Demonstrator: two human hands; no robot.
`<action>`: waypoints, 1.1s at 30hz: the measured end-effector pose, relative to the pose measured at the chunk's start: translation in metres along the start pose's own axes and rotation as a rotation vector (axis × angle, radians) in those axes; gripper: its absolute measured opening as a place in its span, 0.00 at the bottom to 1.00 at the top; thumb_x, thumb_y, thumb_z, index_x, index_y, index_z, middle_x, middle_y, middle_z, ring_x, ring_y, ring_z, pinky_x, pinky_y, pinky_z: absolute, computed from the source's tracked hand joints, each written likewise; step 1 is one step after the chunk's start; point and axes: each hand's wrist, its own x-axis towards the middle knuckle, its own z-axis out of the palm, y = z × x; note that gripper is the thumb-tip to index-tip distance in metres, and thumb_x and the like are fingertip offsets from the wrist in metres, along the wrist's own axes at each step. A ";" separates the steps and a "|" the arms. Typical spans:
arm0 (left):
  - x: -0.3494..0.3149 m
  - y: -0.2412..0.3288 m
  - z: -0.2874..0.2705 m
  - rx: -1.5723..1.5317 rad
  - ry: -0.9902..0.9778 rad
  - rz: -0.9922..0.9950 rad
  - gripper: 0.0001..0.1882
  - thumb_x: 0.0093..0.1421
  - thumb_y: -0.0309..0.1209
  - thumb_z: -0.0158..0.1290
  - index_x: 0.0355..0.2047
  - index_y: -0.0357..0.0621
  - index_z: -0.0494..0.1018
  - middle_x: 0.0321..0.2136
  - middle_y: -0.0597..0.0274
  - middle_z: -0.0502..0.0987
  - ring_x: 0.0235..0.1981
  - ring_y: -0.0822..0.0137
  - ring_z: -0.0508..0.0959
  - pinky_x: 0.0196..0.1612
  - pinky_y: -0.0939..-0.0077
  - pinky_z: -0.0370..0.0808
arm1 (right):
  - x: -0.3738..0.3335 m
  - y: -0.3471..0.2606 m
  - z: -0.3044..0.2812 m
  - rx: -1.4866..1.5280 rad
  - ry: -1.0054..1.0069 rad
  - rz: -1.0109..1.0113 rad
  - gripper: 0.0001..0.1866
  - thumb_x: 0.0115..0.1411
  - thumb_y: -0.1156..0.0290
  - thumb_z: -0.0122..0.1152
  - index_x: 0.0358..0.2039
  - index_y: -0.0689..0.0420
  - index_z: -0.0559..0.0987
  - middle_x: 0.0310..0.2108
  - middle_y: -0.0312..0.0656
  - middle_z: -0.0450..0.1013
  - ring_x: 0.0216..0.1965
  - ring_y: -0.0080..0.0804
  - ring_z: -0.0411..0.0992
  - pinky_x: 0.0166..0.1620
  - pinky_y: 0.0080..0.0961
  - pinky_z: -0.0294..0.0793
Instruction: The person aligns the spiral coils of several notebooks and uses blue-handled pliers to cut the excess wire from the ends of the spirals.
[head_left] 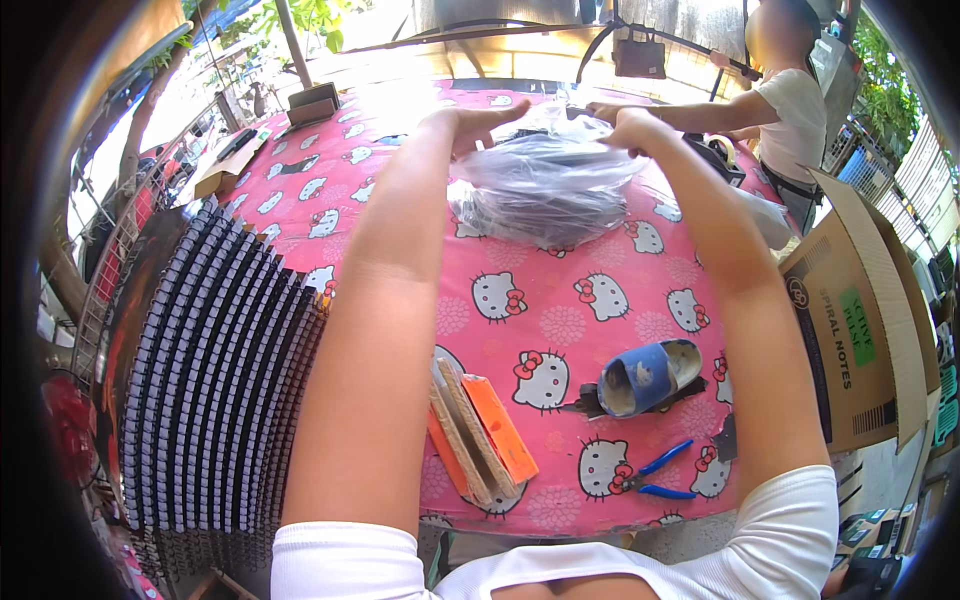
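Observation:
A bulky pile of clear plastic bags point(545, 195) lies toward the far side of the table, looking crumpled and shiny. At its far left edge is my left hand point(485, 125), with fingers stretched out over the plastic. Across from it, my right hand point(635, 132) has its fingers bent down onto the plastic at the far right edge, apparently gripping it. Both my arms reach forward over the table. Another person's hand point(602, 112) reaches in from the right, close to my right hand. Glare hides part of the pile's far side.
A tall stack of spiral-bound notebooks point(205, 380) stands left. Nearer lie cardboard and orange pieces point(485, 435), a blue slipper-like item point(645, 380) and blue-handled pliers point(665, 475) on a pink patterned tablecloth point(530, 320). An open carton point(850, 330) stands right; a co-worker point(795, 110) is behind it.

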 end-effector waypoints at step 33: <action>0.039 -0.008 -0.007 0.339 1.127 -0.074 0.15 0.55 0.34 0.48 0.41 0.49 0.77 0.46 0.56 0.76 0.47 0.61 0.76 0.55 0.57 0.62 | 0.011 0.049 -0.032 0.546 0.449 0.247 0.15 0.48 0.76 0.58 0.39 0.62 0.76 0.33 0.50 0.76 0.29 0.40 0.77 0.23 0.30 0.80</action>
